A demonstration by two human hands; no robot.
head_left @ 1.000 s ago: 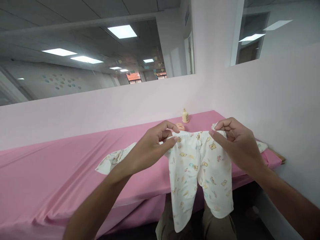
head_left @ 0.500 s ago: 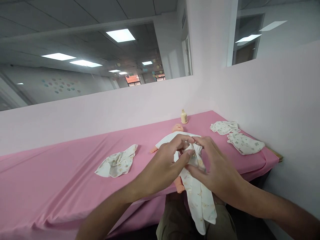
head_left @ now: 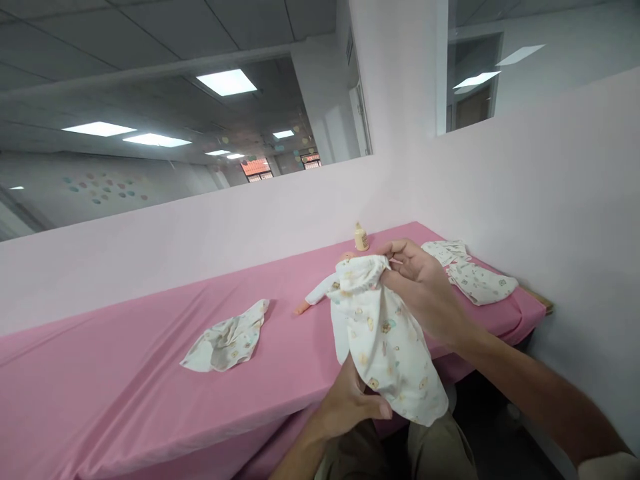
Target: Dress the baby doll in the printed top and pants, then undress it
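Observation:
White baby pants (head_left: 387, 333) with a small animal print hang bunched over the front edge of the table, above my lap. My right hand (head_left: 420, 280) pinches their gathered waistband at the top. Lower down, my left hand (head_left: 350, 400) cups the cloth from below and the side; its thumb shows and its fingers are hidden behind the fabric. Beyond the pants lies a baby doll in a white top, its arm (head_left: 302, 307) stretched out to the left. Most of the doll's body is covered from view, and only a bit of its head (head_left: 347, 256) shows.
A pink cloth (head_left: 140, 347) covers the long table against the wall. To the left lies a crumpled printed baby garment (head_left: 227, 340). Near the right corner are two more printed pieces, one behind (head_left: 445, 251) and one in front (head_left: 483, 281). A cream bottle (head_left: 361, 237) stands at the back.
My left hand has left the waistband and moved down to the lower part of the pants. The legs, which hung long, are now lifted and bunched. My right hand still holds the waistband.

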